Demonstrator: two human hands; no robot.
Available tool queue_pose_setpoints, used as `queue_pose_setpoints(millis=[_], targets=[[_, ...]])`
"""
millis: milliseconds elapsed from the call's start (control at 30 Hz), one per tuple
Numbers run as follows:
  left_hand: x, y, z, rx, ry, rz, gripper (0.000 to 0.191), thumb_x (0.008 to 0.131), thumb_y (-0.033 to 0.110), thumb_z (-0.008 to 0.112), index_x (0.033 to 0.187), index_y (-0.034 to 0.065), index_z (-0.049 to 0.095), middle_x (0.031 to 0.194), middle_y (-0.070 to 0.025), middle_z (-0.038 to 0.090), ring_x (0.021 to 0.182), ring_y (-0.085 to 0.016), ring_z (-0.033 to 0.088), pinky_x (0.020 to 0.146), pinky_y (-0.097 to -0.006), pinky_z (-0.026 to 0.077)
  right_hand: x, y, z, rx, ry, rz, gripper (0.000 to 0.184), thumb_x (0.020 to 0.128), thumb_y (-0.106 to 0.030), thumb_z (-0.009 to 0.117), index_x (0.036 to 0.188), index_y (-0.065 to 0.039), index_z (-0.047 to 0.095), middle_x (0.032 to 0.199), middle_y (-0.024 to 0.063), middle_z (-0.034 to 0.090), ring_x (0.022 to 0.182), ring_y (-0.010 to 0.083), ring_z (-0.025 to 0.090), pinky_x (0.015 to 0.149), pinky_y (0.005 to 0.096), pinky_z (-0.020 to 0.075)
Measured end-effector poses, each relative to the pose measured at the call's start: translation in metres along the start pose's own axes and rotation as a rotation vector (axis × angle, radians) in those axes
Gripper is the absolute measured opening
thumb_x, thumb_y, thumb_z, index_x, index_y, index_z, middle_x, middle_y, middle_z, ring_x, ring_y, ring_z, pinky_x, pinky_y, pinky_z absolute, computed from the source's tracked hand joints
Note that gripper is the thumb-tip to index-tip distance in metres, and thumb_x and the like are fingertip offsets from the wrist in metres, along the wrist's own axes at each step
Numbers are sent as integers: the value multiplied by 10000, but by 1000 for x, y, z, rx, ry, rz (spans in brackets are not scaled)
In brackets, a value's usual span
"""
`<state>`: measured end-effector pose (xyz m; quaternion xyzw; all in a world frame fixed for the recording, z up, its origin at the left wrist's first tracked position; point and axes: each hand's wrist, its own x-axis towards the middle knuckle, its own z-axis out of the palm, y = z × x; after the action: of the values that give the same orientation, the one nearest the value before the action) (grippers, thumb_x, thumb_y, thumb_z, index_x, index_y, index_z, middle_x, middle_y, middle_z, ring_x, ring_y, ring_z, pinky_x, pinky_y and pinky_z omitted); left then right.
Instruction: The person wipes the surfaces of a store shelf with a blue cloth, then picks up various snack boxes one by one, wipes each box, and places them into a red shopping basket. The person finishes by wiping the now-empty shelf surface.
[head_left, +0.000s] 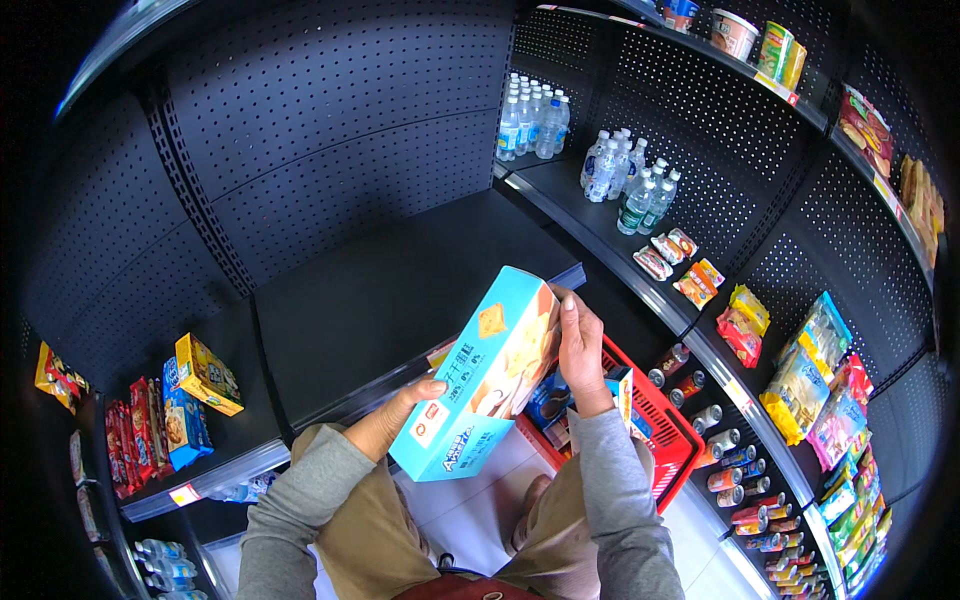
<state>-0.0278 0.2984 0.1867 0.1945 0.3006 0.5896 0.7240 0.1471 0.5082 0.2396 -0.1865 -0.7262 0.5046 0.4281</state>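
Between both hands a large light-blue cardboard box of crackers or biscuits (480, 360) is held at a slant, above the person's knees and the shelf edge. My left hand (401, 412) grips its lower left side, thumb on the blue face. My right hand (577, 345) holds its upper right edge, fingers partly hidden behind the box. Below and right of the box, a red plastic shopping basket (664, 427) stands by the right knee, with blue and other packages (551, 397) inside, partly hidden by the box and right forearm.
A black shelf (360, 277) lies ahead, backed by a perforated panel. Snack packs and a yellow box (210, 373) stand on the left shelf. The right shelves hold water bottles (600, 172), bagged snacks (802, 382) and drink cans (724, 480). Metal shelf edges (637, 277) flank the basket.
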Motion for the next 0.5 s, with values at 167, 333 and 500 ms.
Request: queue_pose_setpoints(millis=[167,333,500], targets=[[-5,10,8,-62,-32,85,994,732,402,792,1551,20,377,1507,-214,503,1327,-349,555,1153,-461,416,-11,19,31,622,288,354,619,1037,-549,506,1341,-10,523,1283,120,643,1101,234,674,939,356,548],[7,7,-12,42,-2,176,934,760,380,778,1528,5,400,1487,-217,522,1312,-351,565,1135,-461,435,-36,23,71,869,283,547,658,1072,-539,423,1472,-17,448,1452,106,550,1283,241,564,1106,366,425],[6,4,-22,-65,9,187,875,830,448,714,1514,-5,412,1455,-228,548,1303,-364,569,1119,-485,445,-45,39,76,808,269,569,436,1111,-292,403,1423,-1,490,1401,126,593,1253,265,589,1103,388,438]])
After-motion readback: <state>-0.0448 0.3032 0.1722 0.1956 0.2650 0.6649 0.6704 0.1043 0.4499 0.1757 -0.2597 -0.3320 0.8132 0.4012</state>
